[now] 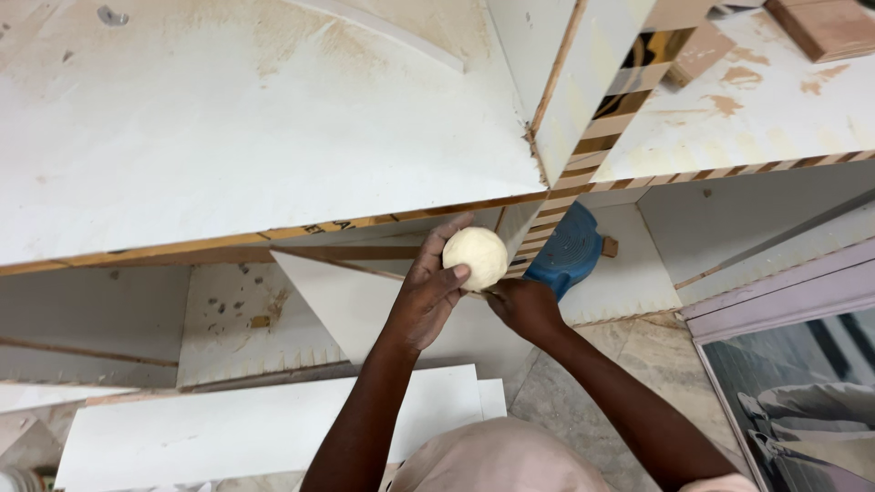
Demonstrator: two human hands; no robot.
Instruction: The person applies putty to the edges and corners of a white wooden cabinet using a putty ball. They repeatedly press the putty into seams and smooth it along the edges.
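A: Start with the biggest thing. The white laminated board (228, 137) fills everything from nine to twelve o'clock, and its raw wooden edge (301, 232) runs just above your hands. A second white board (747, 118) lies at two o'clock, with a striped edge strip (583, 146) coming down between the two.

B: And my hands?

A: Your left hand (428, 292) is curled round a pale, cream-coloured ball of filler putty (476, 258), fingers and thumb clamped on it, right at the picture's centre beside the corner where the boards meet. Your right hand (524, 305) sits just at four o'clock of the ball, closed on something thin. I cannot tell what it is.

B: How do I work well here?

A: I'd judge it best to keep the ball close to the joint and take small amounts, pressing them along the edge rather than across it.

B: Anything in my way?

A: A blue round tool (570, 251) sits just behind your right hand at three o'clock. Loose white offcuts (273, 419) lie at seven o'clock, and a wooden block (825, 25) sits well apart at one o'clock.
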